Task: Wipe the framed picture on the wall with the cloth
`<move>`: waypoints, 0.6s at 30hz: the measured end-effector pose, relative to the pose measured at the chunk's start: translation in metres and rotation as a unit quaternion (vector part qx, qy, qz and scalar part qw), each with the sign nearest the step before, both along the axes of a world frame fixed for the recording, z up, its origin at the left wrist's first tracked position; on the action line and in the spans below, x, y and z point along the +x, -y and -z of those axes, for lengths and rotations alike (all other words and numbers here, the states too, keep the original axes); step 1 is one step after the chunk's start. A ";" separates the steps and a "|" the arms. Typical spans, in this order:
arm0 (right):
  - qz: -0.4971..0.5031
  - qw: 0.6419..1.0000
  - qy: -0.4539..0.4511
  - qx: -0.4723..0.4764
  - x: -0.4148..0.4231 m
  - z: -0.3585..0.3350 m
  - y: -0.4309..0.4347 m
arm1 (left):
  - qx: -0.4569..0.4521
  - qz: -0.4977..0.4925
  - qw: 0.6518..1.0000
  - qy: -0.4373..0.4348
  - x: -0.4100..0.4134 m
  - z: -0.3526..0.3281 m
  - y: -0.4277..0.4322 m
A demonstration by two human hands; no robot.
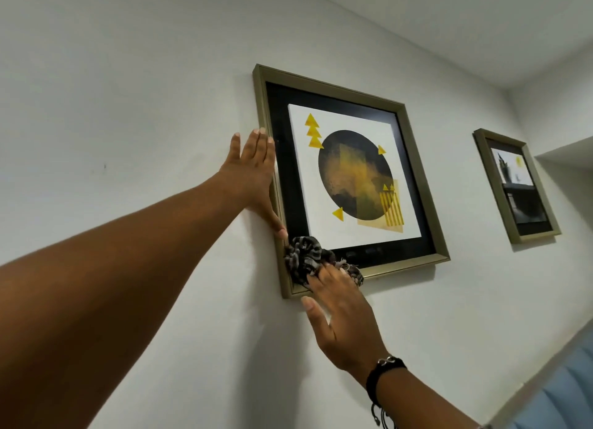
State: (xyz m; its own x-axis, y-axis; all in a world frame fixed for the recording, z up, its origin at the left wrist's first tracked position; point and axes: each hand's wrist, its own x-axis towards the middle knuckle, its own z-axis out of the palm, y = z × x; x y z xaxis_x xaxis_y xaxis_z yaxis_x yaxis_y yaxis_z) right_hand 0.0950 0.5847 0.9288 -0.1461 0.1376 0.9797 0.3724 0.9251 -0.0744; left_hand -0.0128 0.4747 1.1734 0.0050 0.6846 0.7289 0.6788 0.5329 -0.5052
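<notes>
A framed picture (420, 184) with a dull gold frame, black mat and a dark circle with yellow triangles hangs on the white wall. My left hand (253, 175) lies flat against the frame's left edge, fingers spread, thumb reaching down toward the lower corner. A crumpled black-and-white checked cloth (305, 258) is pressed on the frame's bottom left corner. My right hand (343, 319) holds the cloth under its fingertips, thumb spread out below the frame. A black bracelet sits on that wrist.
A second, smaller gold-framed picture (516, 184) hangs farther right on the same wall. A recessed ledge (568, 156) opens at the right edge. Something pale blue (564, 393) shows at the bottom right corner.
</notes>
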 end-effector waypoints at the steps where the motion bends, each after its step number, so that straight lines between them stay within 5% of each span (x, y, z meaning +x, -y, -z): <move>1: 0.010 1.000 -0.002 -0.001 0.005 0.001 -0.007 | -0.001 -0.004 1.000 0.004 0.002 -0.001 0.000; 8: 0.092 0.988 -0.079 -0.096 0.053 -0.007 -0.065 | -0.009 -0.046 0.999 0.015 0.023 -0.001 0.002; 14: -0.031 0.926 -0.188 -0.327 0.083 -0.047 -0.098 | -0.008 -0.057 0.998 0.002 0.026 0.003 0.005; 18: -0.052 0.941 -0.177 -0.282 0.069 -0.045 -0.079 | -0.010 -0.051 0.999 -0.009 0.023 0.005 0.005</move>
